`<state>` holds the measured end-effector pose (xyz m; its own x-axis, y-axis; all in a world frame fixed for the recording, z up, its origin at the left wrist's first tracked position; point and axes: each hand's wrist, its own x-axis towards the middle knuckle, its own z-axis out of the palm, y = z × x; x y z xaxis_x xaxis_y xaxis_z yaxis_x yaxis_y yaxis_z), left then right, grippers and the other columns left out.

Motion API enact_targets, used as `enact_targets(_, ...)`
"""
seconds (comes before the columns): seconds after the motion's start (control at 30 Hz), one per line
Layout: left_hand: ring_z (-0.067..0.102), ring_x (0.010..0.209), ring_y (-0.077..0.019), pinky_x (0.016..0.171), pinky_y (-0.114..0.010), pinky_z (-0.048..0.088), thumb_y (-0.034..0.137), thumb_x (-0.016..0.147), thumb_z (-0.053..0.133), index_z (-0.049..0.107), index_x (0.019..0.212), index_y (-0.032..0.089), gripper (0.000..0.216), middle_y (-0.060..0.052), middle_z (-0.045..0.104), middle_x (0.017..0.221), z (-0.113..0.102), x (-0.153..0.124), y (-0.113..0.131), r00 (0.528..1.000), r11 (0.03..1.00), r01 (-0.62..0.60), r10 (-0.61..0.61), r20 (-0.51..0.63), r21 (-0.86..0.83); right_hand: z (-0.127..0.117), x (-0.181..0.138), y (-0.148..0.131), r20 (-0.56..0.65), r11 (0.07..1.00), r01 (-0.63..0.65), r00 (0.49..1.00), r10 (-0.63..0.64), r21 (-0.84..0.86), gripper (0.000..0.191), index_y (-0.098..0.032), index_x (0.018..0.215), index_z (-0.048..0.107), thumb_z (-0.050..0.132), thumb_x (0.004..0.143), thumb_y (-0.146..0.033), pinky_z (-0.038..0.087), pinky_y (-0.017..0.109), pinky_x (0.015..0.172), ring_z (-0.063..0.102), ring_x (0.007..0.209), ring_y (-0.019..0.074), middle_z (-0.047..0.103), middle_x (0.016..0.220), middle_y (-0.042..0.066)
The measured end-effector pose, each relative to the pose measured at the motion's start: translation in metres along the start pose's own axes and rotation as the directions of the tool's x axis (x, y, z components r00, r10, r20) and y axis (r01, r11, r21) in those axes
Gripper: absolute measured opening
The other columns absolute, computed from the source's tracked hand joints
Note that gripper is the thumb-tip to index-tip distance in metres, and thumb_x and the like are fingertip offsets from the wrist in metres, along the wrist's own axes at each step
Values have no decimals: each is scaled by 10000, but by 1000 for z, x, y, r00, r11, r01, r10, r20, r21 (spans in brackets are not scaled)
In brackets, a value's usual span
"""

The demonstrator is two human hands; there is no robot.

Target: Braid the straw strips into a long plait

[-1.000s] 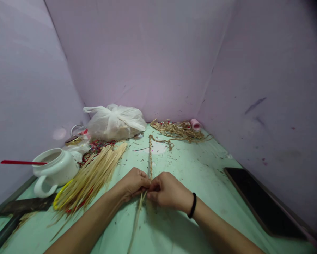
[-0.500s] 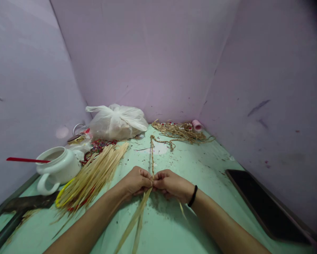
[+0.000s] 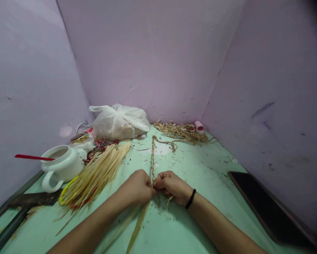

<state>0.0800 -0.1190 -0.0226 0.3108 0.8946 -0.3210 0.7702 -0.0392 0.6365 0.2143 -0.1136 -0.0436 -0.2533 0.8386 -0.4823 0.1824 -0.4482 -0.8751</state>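
My left hand [image 3: 137,188] and my right hand [image 3: 172,185] meet knuckle to knuckle on the green table [image 3: 200,169]. Both are closed in a pinch on the near end of a thin braided straw cord [image 3: 153,155]. The cord runs straight away from me toward the back wall. Loose flat straw strips [image 3: 137,227] trail from under my left hand toward me. A short frayed bit hangs below my right hand. A black band circles my right wrist.
A bundle of pale straw [image 3: 100,171] lies left of my hands. Beyond it stand a white cup [image 3: 61,165] with a red stick, a white plastic bag [image 3: 120,121], tangled cords [image 3: 183,132] and a pink spool [image 3: 200,126]. A dark phone [image 3: 264,204] lies right.
My hands have drawn closer together and slightly rotated on the cord end. The loose strips under them have shifted to the left. The view has drifted a little rightward.
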Motion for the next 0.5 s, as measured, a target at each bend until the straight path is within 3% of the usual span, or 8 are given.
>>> enact_targets(0.13,447,493,-134,481,-222,251,162,551,501,553,471,157,95,-35,464,464,27,-10,3,963,990,-60,91,-254,128,3,0,1,-38,1000,-2,999,3,25,131,-153,464,423,459,518,-40,113,190,322,217,278,29,305,280,-86)
enact_targets(0.2,471,520,-147,499,-228,266,163,559,502,568,487,158,98,-50,489,490,30,-13,4,952,984,-84,126,-279,158,4,0,1,-29,1000,3,1000,-2,25,127,-145,456,429,455,509,-33,110,187,325,215,284,24,322,289,-81)
enact_targets(0.33,426,424,-111,431,-216,251,222,566,522,523,440,143,149,-6,454,421,5,-6,6,997,997,-74,75,-21,30,-1,1,1,23,1000,-6,1000,6,2,94,-132,468,471,467,514,-50,122,181,324,236,285,22,354,302,-75)
enact_targets(0.43,384,325,-72,359,-205,233,221,599,481,582,639,127,144,2,545,521,-16,5,3,990,941,123,-137,-24,-316,-8,4,2,128,1000,17,992,-18,4,54,-118,490,515,486,531,-97,123,179,314,241,280,17,412,339,-62)
enact_targets(0.5,392,312,-61,326,-191,226,187,559,498,587,741,114,215,-12,587,593,-18,11,0,980,838,199,-165,112,-509,-12,6,4,187,998,36,981,-43,44,36,-114,519,532,497,520,-110,130,172,309,265,284,15,481,393,-47)
